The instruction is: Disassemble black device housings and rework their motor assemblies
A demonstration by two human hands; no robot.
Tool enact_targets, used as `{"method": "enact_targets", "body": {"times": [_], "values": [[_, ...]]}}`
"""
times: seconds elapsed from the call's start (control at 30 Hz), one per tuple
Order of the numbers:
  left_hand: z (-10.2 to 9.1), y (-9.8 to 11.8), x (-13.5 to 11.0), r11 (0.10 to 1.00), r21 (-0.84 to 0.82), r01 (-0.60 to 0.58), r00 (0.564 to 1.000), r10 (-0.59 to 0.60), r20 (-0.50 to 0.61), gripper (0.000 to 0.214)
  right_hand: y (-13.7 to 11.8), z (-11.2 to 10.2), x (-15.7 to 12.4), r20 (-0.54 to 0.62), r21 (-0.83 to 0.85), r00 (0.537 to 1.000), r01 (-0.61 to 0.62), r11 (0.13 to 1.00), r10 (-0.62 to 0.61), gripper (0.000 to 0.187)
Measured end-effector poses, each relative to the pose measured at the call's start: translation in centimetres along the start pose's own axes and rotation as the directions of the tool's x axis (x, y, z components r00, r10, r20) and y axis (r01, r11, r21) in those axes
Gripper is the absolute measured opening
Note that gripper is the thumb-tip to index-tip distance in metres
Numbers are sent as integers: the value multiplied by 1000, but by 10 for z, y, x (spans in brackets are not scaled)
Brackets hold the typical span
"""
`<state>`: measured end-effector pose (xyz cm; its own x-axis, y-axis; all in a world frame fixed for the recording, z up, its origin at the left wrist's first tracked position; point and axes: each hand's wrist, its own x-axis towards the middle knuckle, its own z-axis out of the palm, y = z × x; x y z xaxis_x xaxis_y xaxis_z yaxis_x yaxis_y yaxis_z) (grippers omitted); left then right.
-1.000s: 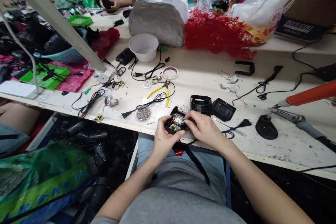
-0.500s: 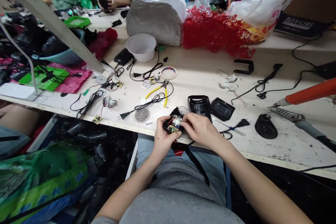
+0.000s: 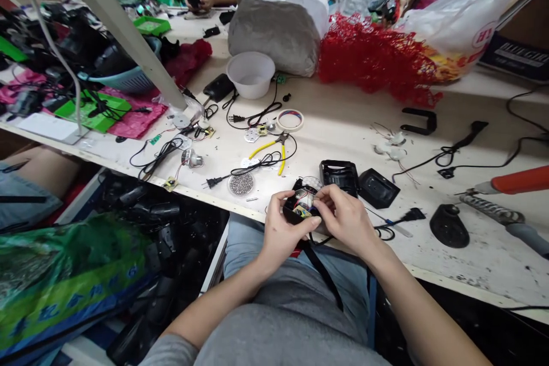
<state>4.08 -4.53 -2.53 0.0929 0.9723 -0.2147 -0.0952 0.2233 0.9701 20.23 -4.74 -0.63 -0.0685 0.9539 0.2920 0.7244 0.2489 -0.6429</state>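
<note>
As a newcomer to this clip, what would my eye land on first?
Probably the bright red netting heaped at the far side of the table. Next come the orange-handled tool at the picture's right edge and the yellow-handled pliers lying open near the middle. At the near edge, the left hand holds an open black housing, with the right hand at its right side.

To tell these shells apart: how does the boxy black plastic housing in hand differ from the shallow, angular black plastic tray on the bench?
The housing holds a yellowish circuit board; the tray shows none inside. The left hand grips the housing, with the right hand at its opening; the tray lies untouched on the bench. Both are black, open side up.
</note>
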Motion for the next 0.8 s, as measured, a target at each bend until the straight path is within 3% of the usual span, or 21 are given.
{"method": "enact_targets", "body": {"times": [0.13, 0.27, 0.53, 0.8], "values": [[0, 5, 1, 988, -98, 117, 993, -114, 40, 71, -2, 2, 2, -11, 4, 1000, -28, 1000, 28, 6], [1, 5, 2, 976, -164, 141, 990, -138, 34, 73, 0, 5, 1, -27, -22, 1000, -11, 1000, 10, 5], [-3, -4, 2, 980, -178, 93, 996, -90, 24, 71, 1, 11, -1, -64, -99, 992, 104, 990, -111, 8], [-9, -10, -1, 999, -21, -24, 998, 25, 61, 43, 3, 17, 1, -35, -41, 997, 63, 997, -64, 6]]}}
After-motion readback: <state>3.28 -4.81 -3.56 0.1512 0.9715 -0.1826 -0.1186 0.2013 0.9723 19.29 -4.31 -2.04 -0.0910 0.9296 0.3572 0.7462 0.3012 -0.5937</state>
